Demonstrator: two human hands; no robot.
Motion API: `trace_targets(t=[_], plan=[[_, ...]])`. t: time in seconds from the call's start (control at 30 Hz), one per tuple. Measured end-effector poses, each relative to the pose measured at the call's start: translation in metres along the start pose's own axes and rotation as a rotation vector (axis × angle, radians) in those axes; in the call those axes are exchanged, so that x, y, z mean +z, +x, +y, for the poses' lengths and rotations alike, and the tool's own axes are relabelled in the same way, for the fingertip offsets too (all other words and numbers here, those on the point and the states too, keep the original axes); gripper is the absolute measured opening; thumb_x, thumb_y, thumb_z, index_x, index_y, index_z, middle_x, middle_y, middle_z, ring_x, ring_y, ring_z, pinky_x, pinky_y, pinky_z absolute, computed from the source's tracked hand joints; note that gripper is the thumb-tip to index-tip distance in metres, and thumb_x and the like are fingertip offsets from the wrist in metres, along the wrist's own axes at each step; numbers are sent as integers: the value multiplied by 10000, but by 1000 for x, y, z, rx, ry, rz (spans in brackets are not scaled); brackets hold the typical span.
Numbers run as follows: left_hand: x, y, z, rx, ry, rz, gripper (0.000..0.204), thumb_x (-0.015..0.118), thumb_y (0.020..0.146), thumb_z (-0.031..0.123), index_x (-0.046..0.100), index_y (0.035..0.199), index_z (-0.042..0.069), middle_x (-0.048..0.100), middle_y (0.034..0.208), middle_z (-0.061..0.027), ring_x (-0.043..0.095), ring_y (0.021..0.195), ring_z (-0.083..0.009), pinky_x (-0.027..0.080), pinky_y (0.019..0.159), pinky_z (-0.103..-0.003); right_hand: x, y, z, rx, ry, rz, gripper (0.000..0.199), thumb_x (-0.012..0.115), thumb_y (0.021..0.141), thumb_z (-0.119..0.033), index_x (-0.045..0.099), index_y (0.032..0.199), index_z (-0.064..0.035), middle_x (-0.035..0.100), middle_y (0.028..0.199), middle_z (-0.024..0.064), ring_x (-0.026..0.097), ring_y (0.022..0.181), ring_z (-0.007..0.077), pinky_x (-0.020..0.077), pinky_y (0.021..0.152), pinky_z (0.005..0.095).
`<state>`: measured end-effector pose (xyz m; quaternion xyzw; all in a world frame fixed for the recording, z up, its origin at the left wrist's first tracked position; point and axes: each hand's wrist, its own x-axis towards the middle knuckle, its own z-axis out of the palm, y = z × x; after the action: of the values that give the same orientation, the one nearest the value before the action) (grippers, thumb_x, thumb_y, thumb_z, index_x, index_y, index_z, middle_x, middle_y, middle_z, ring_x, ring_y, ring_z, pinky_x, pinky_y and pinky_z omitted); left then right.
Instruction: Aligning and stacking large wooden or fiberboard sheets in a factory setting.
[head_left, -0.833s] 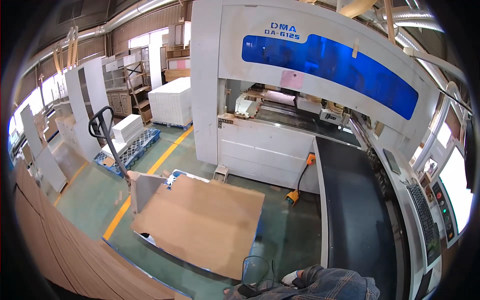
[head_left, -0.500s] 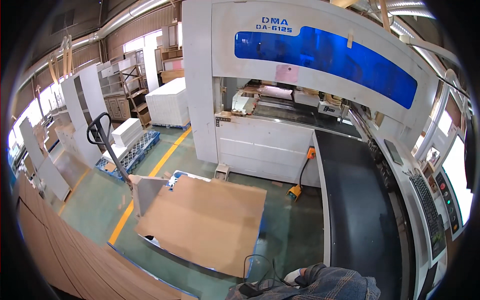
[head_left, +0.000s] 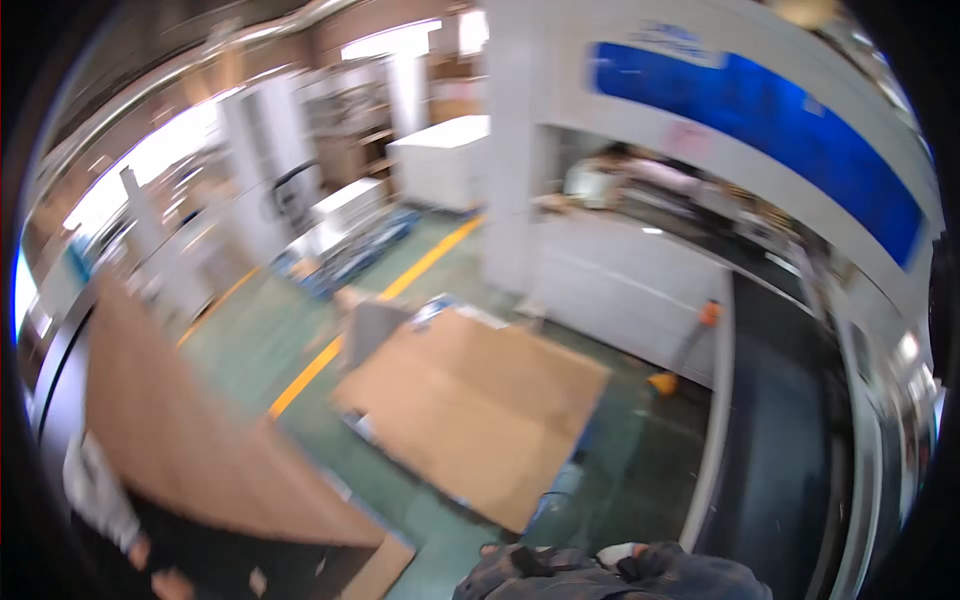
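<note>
Cardboard sheet (head_left: 480,400) lies ahead-left of the gloved right hand (head_left: 622,552), near corner closest, long axis slanting rightward toward the person; blurred, hand's grip cannot be told.

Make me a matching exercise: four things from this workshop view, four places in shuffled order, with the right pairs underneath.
Things
1. Brown rectangular cardboard sheet
2. Long blue glossy panel
3. Small yellow pedal-like piece
4. Large white box-shaped stack

Places
A. Background, left of the yellow painted floor line
B. Centre, beside a grey upright plate
C. High on the white boxy machine
D. On the floor, near the machine's lower front

Pairs: 1-B; 2-C; 3-D; 4-A
</note>
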<state>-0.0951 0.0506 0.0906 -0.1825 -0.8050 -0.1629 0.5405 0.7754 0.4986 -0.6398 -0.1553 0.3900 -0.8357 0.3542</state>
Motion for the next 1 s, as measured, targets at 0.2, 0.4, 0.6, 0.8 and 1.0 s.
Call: trace_targets(t=[0.2,0.4,0.6,0.8,1.0], plan=[[-7,30,95,263,71,252,125,806,860,167,788,954,87,775,917,-109,743,861,-312,569,834,-442,-128,169,-116,339,-112,-476,201,706,963,-136,772,1118,-27,778,1017,86,732,919,247,565,788,426],[-30,22,59,236,91,291,126,797,870,175,770,958,90,784,966,-67,716,909,-276,512,931,-419,-130,236,-165,423,-295,-557,181,700,960,-141,766,1085,-28,773,989,85,728,894,248,559,767,429],[-22,18,57,263,91,301,109,715,967,172,774,980,82,784,976,-77,708,902,-287,502,954,-417,-116,226,-170,378,-446,-395,164,694,957,-145,760,1052,-29,768,961,83,725,870,249,553,746,431],[-15,16,55,270,-12,322,217,611,1035,207,779,1016,72,793,1011,-94,723,951,-310,504,998,-447,-115,208,-175,334,-586,-215,151,689,954,-150,755,1019,-30,764,934,82,722,845,251,548,724,433],[-25,17,53,271,118,368,138,774,890,205,771,977,98,781,982,-76,716,946,-296,496,991,-459,-136,217,-211,302,-749,-82,144,683,950,-155,749,986,-32,759,906,80,719,821,252,542,703,436]])
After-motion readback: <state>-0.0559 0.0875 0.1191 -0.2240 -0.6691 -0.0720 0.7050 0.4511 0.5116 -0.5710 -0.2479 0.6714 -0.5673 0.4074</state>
